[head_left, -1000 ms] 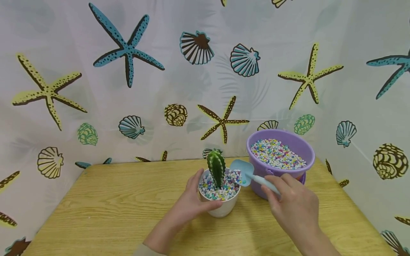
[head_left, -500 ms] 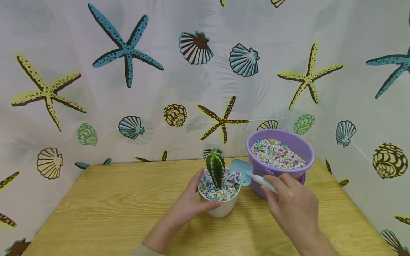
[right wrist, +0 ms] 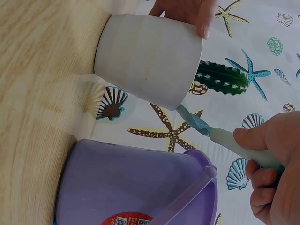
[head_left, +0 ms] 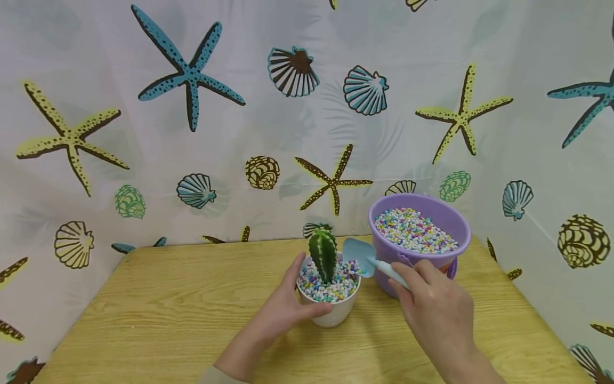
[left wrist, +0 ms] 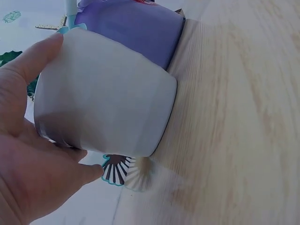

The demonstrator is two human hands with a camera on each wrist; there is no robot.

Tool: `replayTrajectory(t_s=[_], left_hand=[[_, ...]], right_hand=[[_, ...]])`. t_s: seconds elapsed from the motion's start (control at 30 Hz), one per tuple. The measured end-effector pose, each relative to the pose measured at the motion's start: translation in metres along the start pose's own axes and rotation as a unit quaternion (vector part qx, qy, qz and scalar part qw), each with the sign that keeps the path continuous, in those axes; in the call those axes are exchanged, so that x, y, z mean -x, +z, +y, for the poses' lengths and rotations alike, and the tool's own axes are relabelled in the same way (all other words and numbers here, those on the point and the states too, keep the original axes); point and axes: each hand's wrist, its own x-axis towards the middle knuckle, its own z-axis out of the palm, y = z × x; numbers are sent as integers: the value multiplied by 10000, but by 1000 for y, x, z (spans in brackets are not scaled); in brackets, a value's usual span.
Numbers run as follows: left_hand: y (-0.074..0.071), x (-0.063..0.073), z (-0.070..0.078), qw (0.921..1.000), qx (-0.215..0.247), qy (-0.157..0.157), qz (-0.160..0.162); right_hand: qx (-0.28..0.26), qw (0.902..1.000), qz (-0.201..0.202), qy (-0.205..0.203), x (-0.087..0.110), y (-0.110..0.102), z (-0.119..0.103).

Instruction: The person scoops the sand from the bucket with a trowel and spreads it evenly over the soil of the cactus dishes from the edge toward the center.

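Observation:
A white plant pot [head_left: 336, 314] stands upright on the table, with a green cactus [head_left: 323, 256] rising from multicoloured beads [head_left: 331, 288]. My left hand [head_left: 283, 305] grips the pot from its left side, thumb at the front rim and fingers round the far side. The left wrist view shows the pot's wall [left wrist: 105, 89] within that grip. In my right hand [head_left: 438, 301] is the handle of a light blue toy shovel [head_left: 357, 257]. Its blade tilts at the pot's right rim, with some beads on its lower edge. The right wrist view shows the thumb along the shovel handle [right wrist: 236, 145].
Just right of the pot stands a purple bucket [head_left: 387, 258] filled with similar beads [head_left: 414, 230]; its handle [right wrist: 187, 192] hangs down the side. The wooden table [head_left: 192, 298] meets a white curtain [head_left: 288, 128] printed with starfish and shells at the back and sides.
The shovel has shifted slightly left and tilted, and fewer beads lie on its blade. My right hand has moved a little left; the left hand keeps its place on the pot.

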Motion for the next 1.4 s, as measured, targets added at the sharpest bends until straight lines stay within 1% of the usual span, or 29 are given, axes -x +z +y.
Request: replayTrajectory(t_s=[0.07, 0.1, 0.27, 0.37, 0.47, 0.6, 0.77, 1.03, 1.23, 1.4], left_hand=[[0, 0, 0, 9999, 115, -3, -14], [1, 0, 0, 10000, 92, 3, 25], [6, -1, 1, 9990, -316, 93, 299], [6, 0, 1, 9986, -441, 84, 283], [2, 1, 1, 9986, -483, 13, 193], [-1, 2, 2, 9987, -497, -50, 133], [2, 2, 4, 9987, -479, -24, 187], [7, 1, 4, 9996, -98, 47, 246], [11, -1, 2, 9984, -332, 92, 449], [13, -2, 0, 9976, -467, 56, 509]], right_hand=[[10, 10000, -10, -8, 0, 0, 0], [14, 10000, -6, -14, 0, 0, 0], [23, 9999, 77, -71, 0, 1, 0], [25, 9999, 113, -94, 0, 2, 0], [40, 9998, 141, -132, 1, 3, 0], [42, 9996, 197, -179, 1, 4, 0], [49, 9994, 260, -213, 1, 4, -1], [112, 9994, 226, -231, 2, 5, -2], [147, 9991, 295, -250, 3, 6, -1], [148, 9987, 390, -295, 3, 7, -1]])
